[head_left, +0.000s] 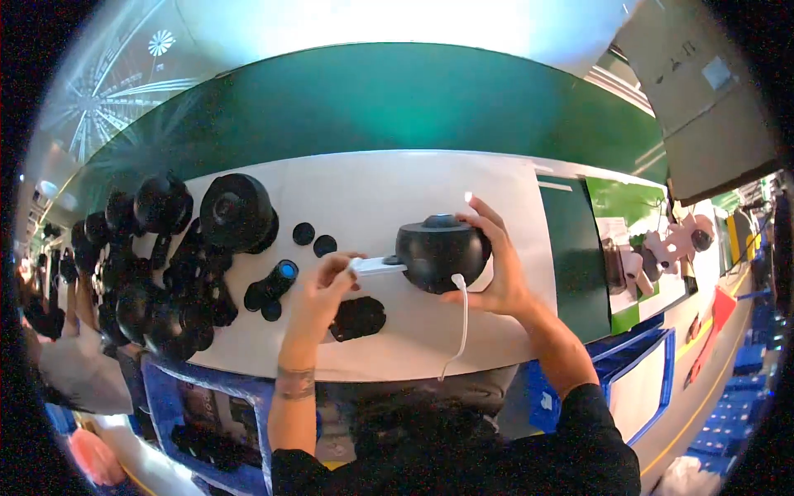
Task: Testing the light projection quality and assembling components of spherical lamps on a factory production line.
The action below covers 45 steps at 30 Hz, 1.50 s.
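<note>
A round black ball-shaped housing (437,255) with a flat top and a bluish centre is over the white work surface. Around its right side are the fingers of my right hand (506,277), thumb low and fingers behind. A white cable (464,326) with a white end hangs from the housing's lower front beside that thumb. My left hand (325,285) pinches a flat white bar (376,265), whose dark far end meets the housing's left side. Below it lies a flat black oval piece (359,319). Two black discs (303,234) and a black cylinder with a blue lens-like end (283,276) lie left of my left hand.
Many black round housings (236,211) crowd the table's left side. To the right, white camera-like devices (662,252) stand on a green mat. Blue crates (645,376) sit below the table edge, and a cardboard box (711,99) overhangs at upper right. Another person's arm (83,302) shows far left.
</note>
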Available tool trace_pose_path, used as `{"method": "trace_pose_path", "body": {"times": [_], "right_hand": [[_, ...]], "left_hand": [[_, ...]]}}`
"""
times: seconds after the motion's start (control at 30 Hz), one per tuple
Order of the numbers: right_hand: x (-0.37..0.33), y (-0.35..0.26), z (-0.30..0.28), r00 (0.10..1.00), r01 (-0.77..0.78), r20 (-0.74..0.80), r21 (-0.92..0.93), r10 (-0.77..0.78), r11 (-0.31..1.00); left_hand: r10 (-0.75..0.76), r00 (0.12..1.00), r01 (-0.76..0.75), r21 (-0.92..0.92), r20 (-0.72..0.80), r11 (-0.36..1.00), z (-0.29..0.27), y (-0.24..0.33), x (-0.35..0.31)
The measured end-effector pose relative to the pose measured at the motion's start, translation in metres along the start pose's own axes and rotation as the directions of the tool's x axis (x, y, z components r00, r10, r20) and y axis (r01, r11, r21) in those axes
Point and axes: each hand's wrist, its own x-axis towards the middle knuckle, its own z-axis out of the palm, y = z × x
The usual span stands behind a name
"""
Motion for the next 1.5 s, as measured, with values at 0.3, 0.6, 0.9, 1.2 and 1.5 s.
{"method": "trace_pose_path", "body": {"times": [0.3, 0.6, 0.9, 1.2, 1.5], "right_hand": [[-0.002, 0.004, -0.012, 1.0, 0.005, 0.024, 0.012, -0.005, 1.0], [-0.002, 0.0, -0.015, 1.0, 0.005, 0.022, -0.046, -0.004, 0.999], [-0.004, -0.001, -0.013, 0.999, -0.018, 0.043, 0.006, 0.017, 1.0], [0.002, 0.002, -0.014, 1.0, -0.012, 0.024, 0.059, 0.01, 0.998], [-0.002, 0.002, -0.013, 0.997, 0.023, 0.071, 0.056, -0.027, 0.998]], "left_hand": [[0.392, 0.907, -0.159, 0.738, -0.152, 0.655, -0.003, -0.012, -0.02], [0.412, 0.908, -0.199, 0.785, -0.078, 0.587, -0.008, -0.014, -0.042], [0.476, 0.875, -0.345, 0.803, 0.087, 0.486, -0.006, 0.003, -0.023], [0.383, 0.873, -0.455, 0.783, 0.301, 0.423, -0.005, 0.02, 0.004], [0.213, 0.923, -0.355, 0.5, 0.319, 0.79, 0.007, 0.047, 0.001]]}}
